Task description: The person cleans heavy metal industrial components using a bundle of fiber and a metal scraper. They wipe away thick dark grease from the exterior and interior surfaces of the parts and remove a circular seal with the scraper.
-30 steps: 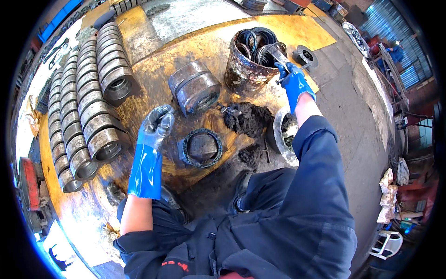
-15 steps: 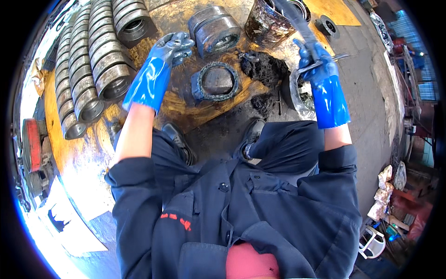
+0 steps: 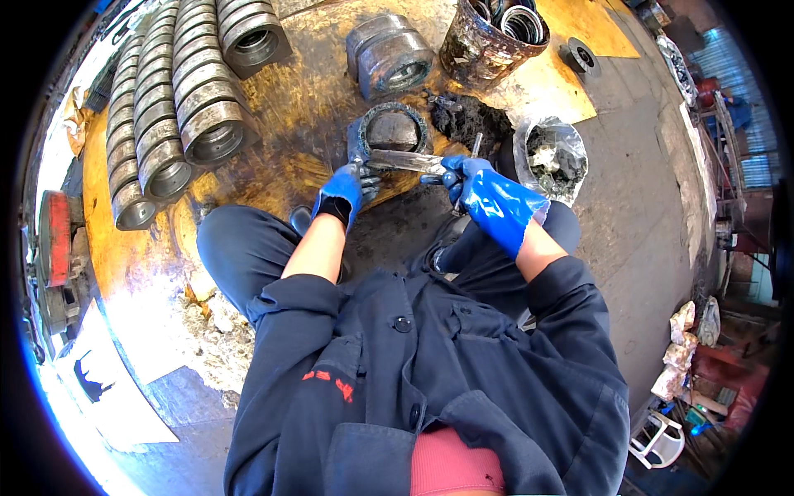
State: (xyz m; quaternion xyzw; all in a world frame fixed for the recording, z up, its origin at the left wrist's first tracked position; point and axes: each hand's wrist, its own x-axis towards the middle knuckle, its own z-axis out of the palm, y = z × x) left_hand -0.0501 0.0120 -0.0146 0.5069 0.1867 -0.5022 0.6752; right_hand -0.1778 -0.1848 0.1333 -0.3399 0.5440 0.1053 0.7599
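Note:
In both my blue-gloved hands, just in front of my knees, is a long grey metal-looking tool (image 3: pixel 405 161); its exact kind I cannot make out. My right hand (image 3: pixel 467 175) is closed round its right end, where a thin rod sticks up past the fingers. At its left end, the fingers of my left hand (image 3: pixel 351 183) are curled against it. Right behind the tool lies a greasy metal housing (image 3: pixel 395 128) with a round open face, partly covered by it. Dark, clumped grease (image 3: pixel 471 124) sits beside the housing, to the right.
Rows of cylindrical metal housings (image 3: pixel 217 136) stretch away on the left. Farther back stand another housing (image 3: pixel 393 62) and a grimy bucket (image 3: pixel 488 54) holding metal rings. To the right are a plastic bag (image 3: pixel 556 157) with dark contents and a small spool-like part (image 3: pixel 581 56).
My right hand has come down and left with the tool, from near the bucket to before the housing. My left hand has moved down and right to the tool's other end.

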